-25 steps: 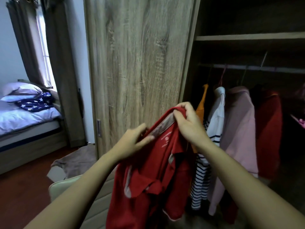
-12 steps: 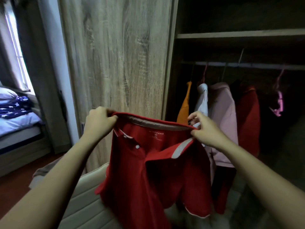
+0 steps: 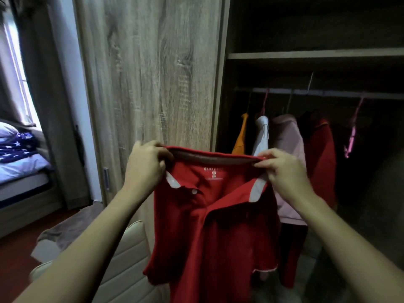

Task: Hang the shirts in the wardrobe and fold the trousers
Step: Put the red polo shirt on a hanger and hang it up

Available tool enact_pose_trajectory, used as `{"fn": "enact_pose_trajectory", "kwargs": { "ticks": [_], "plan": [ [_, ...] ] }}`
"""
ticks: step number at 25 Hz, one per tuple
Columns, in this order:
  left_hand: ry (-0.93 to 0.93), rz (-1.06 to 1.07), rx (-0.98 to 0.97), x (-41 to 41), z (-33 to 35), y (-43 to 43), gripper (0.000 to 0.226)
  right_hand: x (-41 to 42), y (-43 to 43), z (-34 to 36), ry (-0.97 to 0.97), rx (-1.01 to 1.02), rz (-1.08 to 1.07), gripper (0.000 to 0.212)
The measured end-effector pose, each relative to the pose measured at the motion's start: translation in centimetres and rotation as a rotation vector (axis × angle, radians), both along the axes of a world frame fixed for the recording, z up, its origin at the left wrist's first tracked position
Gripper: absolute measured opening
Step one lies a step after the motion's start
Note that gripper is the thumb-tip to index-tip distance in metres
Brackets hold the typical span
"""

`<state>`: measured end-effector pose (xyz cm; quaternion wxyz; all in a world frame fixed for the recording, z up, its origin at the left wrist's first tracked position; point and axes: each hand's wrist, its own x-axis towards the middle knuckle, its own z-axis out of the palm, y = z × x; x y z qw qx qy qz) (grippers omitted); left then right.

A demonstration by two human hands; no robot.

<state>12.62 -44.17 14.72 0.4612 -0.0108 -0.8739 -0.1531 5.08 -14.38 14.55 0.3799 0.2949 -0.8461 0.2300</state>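
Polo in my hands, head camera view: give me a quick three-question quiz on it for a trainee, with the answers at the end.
1. True or false: the polo already hangs on the rail.
2. Which part of the polo do the left hand and right hand grip? A) hem B) collar C) sleeves
3. Fill in: the empty hanger on the rail is ___ in colour.

Key: 1 false; 2 B; 3 pink.
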Motion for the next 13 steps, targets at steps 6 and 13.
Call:
{"fn": "enact_pose_trajectory", "kwargs": {
  "ticks": [6, 13],
  "plan": [
    [-0.203, 0.179, 0.071, -0.6, -0.5, 1.7, 0.028, 0.7, -0.2, -1.9, -0.279, 0.187, -0.147, 0.057],
    [-0.335, 0.072, 0.037, -1.4, 0.9, 2.5, 0.031, 2.6, 2.5, 0.7, -0.403, -0.043, -0.252, 0.038]
  ]
}}
